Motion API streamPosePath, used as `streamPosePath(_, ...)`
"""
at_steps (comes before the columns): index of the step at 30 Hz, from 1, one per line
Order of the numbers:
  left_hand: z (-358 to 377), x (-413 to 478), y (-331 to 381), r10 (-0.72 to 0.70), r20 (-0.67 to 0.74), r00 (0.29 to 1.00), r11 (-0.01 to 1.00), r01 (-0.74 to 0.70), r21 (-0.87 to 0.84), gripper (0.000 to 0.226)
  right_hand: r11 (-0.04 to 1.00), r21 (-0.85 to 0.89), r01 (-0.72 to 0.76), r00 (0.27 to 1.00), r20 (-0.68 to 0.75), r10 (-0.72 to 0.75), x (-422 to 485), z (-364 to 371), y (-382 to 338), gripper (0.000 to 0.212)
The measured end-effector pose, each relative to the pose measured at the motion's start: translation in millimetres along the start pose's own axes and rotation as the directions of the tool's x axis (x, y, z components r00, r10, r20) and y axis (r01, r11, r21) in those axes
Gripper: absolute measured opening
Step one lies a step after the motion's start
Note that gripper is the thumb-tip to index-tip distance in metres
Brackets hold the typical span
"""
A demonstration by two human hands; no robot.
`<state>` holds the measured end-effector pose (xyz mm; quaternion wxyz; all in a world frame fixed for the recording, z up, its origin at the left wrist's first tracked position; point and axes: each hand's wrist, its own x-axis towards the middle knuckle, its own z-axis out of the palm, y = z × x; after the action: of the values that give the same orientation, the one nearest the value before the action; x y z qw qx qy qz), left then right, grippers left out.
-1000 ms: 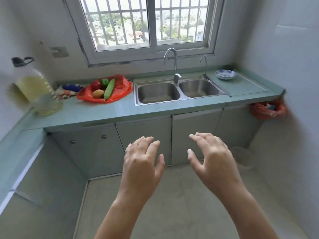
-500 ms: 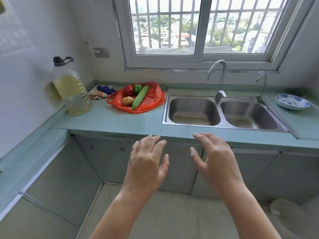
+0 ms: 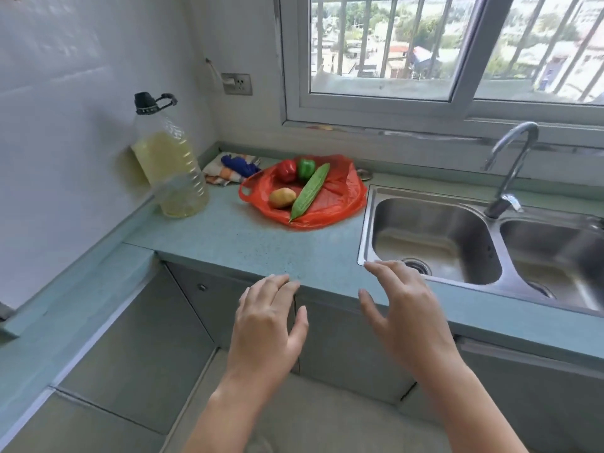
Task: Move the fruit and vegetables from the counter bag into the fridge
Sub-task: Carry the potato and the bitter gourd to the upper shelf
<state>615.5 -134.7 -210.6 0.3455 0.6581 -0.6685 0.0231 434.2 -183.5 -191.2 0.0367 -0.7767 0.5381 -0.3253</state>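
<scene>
Both hands are up and empty: left hand (image 3: 268,325) and right hand (image 3: 405,315) hover side by side at the counter's (image 3: 261,243) front edge, fingers spread and relaxed, nothing in either. The produce lies untouched on the opened red plastic bag (image 3: 343,197), well back on the counter and just left of the sink (image 3: 431,237).

From the left hand the bag lies at about twelve o'clock. From the right hand it's nearer eleven, so the left looks the closer. On the bag, a red bell pepper (image 3: 287,171) and a green bell pepper (image 3: 306,169) touch at the far side. A potato (image 3: 282,197) sits near left, with a long bitter gourd (image 3: 310,191) just beside it.

The gourd's long axis runs seven o'clock to one o'clock, with its tapered tip toward the person. I'd judge a grasp across its middle wants the wrist turned to match.

No fridge in view. An oil bottle (image 3: 170,165) stands at ten o'clock, apart from the bag.
</scene>
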Motion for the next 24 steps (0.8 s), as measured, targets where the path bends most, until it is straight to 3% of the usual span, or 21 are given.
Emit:
streamPosePath(12, 18, 132, -160, -0.131, 0.078, 0.988, 0.990, 0.134, -0.032, 0.042, 0.997, -0.020, 0.071, 0.996, 0.065, -0.069, 179, 135, -64, 0.037)
streamPosePath(24, 91, 241, -216, -0.089, 0.152, 0.984, 0.983, 0.111, -0.147, 0.046, 0.991, -0.013, -0.137, 0.970, 0.202, 0.136, 277, 219, -15, 0.042)
